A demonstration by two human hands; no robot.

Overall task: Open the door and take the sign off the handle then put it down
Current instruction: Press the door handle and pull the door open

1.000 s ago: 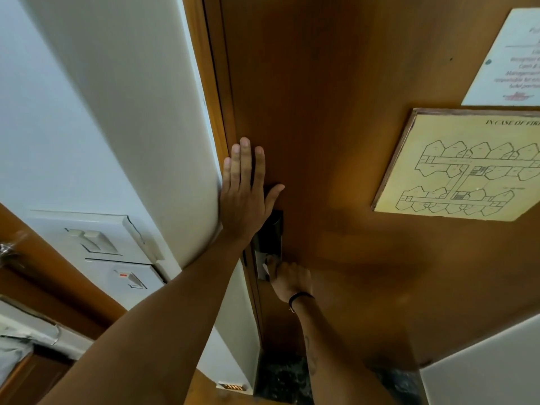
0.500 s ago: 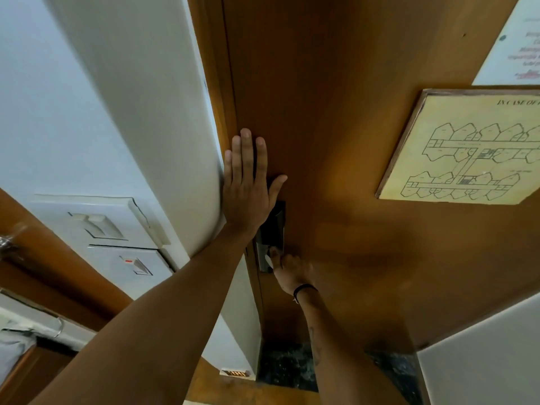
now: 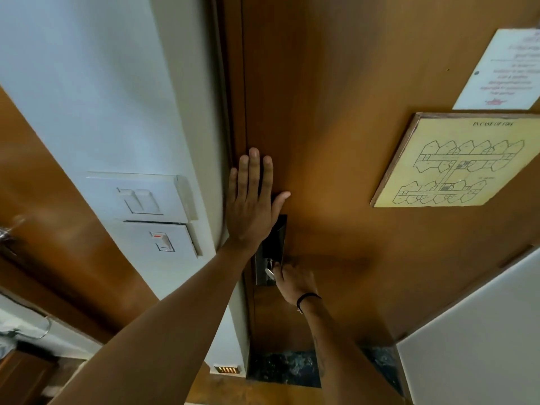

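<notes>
A brown wooden door [image 3: 336, 118] fills the middle of the view and is shut against its frame. My left hand [image 3: 252, 200] lies flat on the door near its latch edge, fingers spread, partly covering the dark lock plate [image 3: 276, 244]. Below it my right hand [image 3: 295, 283], with a black band on the wrist, is closed around the metal door handle [image 3: 269, 271], of which only the silver end shows. No hanging sign is visible on this side of the door.
A white wall [image 3: 117, 92] at left carries two switch plates [image 3: 146, 197]. A yellow fire-plan board [image 3: 455, 162] and a white notice [image 3: 502, 68] hang on the door. Another brown door [image 3: 43, 200] stands far left, a white panel [image 3: 473, 340] at lower right.
The view has swung, so the door and plaques have shifted in the frame. Both hands keep their places: left flat on the door, right on the handle. The door stays shut.
</notes>
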